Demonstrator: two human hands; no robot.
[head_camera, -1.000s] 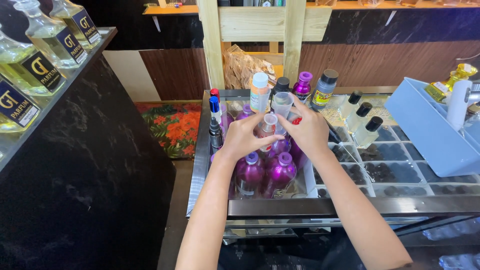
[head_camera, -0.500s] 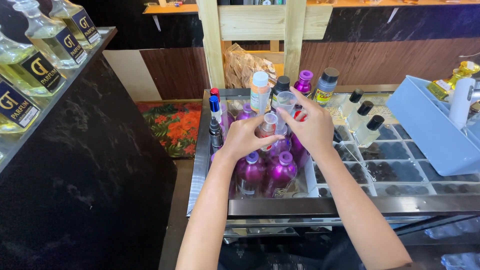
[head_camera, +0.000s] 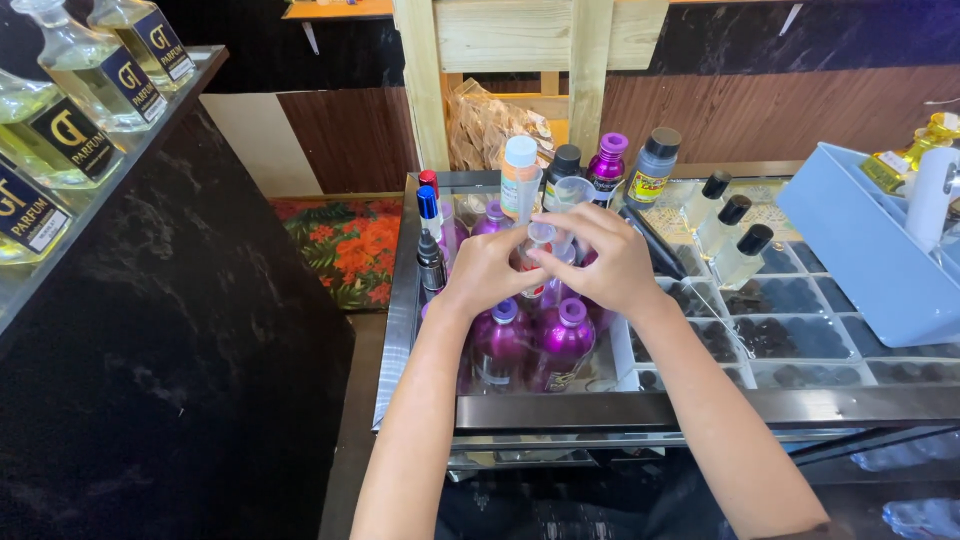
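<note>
Both my hands meet over a cluster of bottles on a glass-topped counter (head_camera: 820, 405). My left hand (head_camera: 485, 275) grips a small clear bottle (head_camera: 540, 238) with a red label, mostly hidden by my fingers. My right hand (head_camera: 605, 260) closes around the same bottle's top from the right, fingertips at its neck. Directly below my hands stand two shiny purple bottles (head_camera: 545, 345). Behind my hands rise a tall bottle with a white cap (head_camera: 519, 170), a clear plastic cup (head_camera: 572, 190), a black-capped bottle (head_camera: 565, 165) and a purple one (head_camera: 607, 165).
A grey bottle with a black cap (head_camera: 652, 165) stands at the back; three small black-capped spray bottles (head_camera: 730, 230) lie to the right. A light blue tray (head_camera: 870, 250) sits at the far right. Large yellow perfume bottles (head_camera: 75, 90) line a black shelf at left. Wooden posts (head_camera: 425, 90) stand behind.
My hands have drawn closer together and lifted slightly, both now wrapped around the small clear bottle's top. The other bottles have not moved.
</note>
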